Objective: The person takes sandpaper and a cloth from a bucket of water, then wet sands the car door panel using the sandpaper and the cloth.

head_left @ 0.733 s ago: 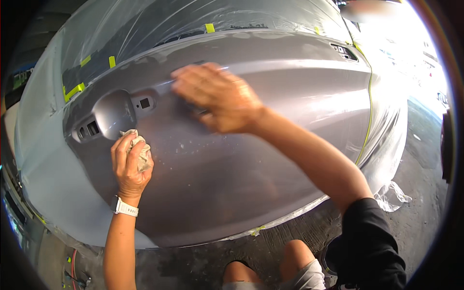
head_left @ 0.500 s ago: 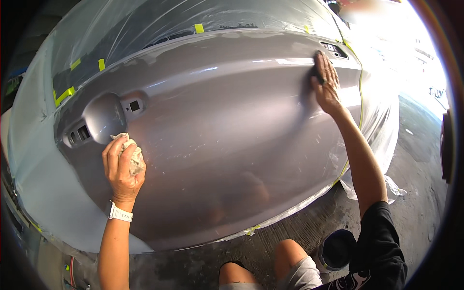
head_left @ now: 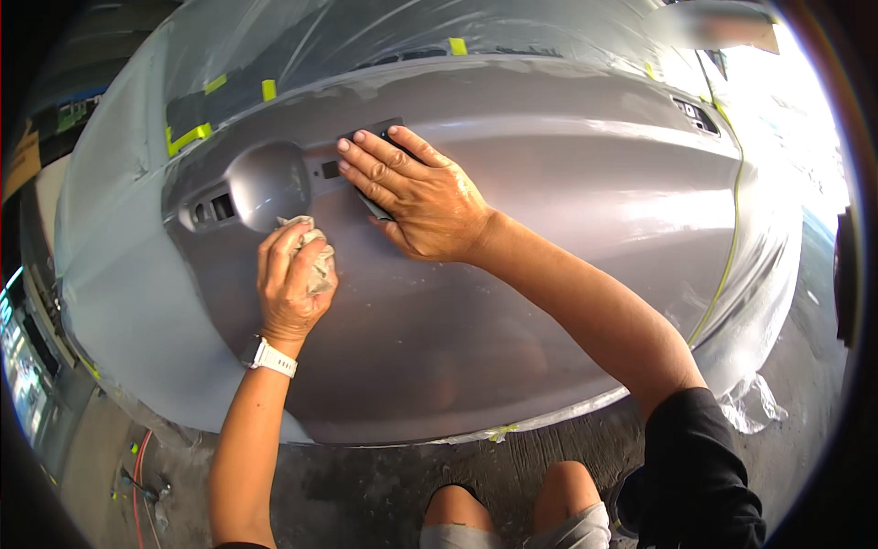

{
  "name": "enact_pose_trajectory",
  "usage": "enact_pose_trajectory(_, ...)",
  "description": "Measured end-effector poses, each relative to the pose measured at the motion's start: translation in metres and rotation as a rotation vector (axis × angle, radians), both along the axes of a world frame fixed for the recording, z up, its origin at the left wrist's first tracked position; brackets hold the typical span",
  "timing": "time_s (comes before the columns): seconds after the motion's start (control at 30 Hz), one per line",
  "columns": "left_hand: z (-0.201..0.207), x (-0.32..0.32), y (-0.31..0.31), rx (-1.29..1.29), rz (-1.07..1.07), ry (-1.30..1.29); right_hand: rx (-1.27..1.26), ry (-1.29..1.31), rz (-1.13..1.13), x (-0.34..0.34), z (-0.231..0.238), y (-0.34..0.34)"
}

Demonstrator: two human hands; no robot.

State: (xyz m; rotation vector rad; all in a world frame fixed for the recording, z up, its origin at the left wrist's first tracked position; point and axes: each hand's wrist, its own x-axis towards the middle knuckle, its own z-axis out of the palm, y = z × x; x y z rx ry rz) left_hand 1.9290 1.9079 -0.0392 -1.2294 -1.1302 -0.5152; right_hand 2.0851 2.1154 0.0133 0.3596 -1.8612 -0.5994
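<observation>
A grey car door panel [head_left: 549,274] fills the middle of the view, with a rounded handle recess [head_left: 271,188] at its left. Just below that recess, my left hand [head_left: 288,297] is closed round a crumpled off-white cloth [head_left: 318,265] and rests against the panel. My right hand [head_left: 421,206] lies flat over a dark sheet that looks like sandpaper [head_left: 391,124], pressing it on the panel right of the recess. Its fingers point up and left beside a small square hole [head_left: 330,169]. Much of the sheet is hidden under the palm.
Clear plastic film [head_left: 366,37] covers the window above, held by yellow-green tape [head_left: 268,90]. More film [head_left: 768,274] hangs at the right edge. A slotted opening [head_left: 695,115] sits at the panel's upper right. A dark bucket [head_left: 628,499] stands by my right knee, partly behind my sleeve.
My right hand has swept left across the panel with the dark sheet, from the far upper right to near the handle recess. My left hand keeps the cloth below the recess. The view has shifted.
</observation>
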Motion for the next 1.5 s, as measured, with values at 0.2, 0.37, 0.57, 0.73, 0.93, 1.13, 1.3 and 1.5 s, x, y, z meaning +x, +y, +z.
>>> enact_pose_trajectory(0.2,0.0,-0.002,-0.003,0.009,-0.013,-0.002,0.146,-0.128,-0.043,0.015,0.007,0.019)
enact_pose_trajectory(0.37,0.0,-0.006,-0.005,-0.004,-0.034,-0.042,0.168,-0.12,0.057,0.001,0.02,0.016)
enact_pose_trajectory(0.57,-0.002,-0.011,-0.007,-0.004,-0.066,-0.048,0.176,-0.139,0.126,-0.006,0.03,-0.001)
enact_pose_trajectory(0.73,-0.002,-0.014,-0.006,-0.002,-0.082,-0.033,0.077,-0.156,0.108,-0.011,0.019,-0.021)
enact_pose_trajectory(0.93,-0.002,-0.014,-0.009,-0.024,-0.079,-0.037,0.202,-0.065,0.022,0.007,0.041,-0.02)
enact_pose_trajectory(1.13,-0.005,-0.018,-0.011,-0.051,-0.084,-0.059,0.262,-0.089,-0.128,0.001,0.038,-0.018)
enact_pose_trajectory(1.3,-0.005,-0.019,-0.011,-0.036,-0.1,-0.073,0.041,-0.089,-0.011,-0.005,0.016,-0.031)
enact_pose_trajectory(1.5,-0.004,-0.017,-0.01,-0.04,-0.112,-0.072,0.297,-0.02,-0.17,0.01,0.041,-0.023)
